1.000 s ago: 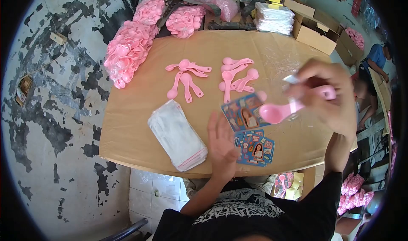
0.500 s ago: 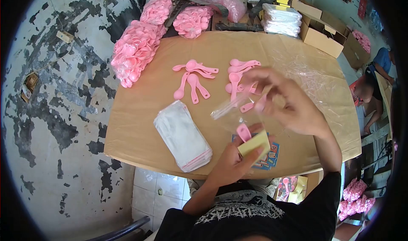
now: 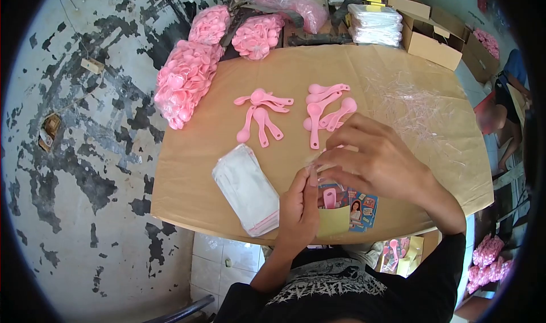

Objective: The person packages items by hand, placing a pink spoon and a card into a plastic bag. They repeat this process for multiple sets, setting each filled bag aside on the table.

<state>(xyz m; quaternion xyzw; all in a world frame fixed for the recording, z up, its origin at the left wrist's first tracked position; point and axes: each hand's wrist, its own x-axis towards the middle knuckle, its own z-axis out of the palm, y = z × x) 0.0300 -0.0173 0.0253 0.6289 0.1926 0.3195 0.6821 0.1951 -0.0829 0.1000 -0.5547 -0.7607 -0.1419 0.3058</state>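
Note:
My left hand pinches the top edge of a clear plastic bag. Inside the bag are a pink spoon and a yellow card. At the bag's upper edge my right hand has its fingers bent and close together, on the plastic. Printed blue cards lie just right of the bag. Left of my left hand is a stack of clear bags. Two groups of pink spoons, one at the left and one at the right, rest farther back on the brown table.
Bulging bags of pink spoons line the back left. Behind the table stand stacked clear packs and open cardboard boxes. Plastic strips lie at the right. Another person is at the far right.
My right hand has come down and left to meet the bag's edge. My left hand has shifted its hold from the yellow card to that edge, and the card and spoon now hang lower.

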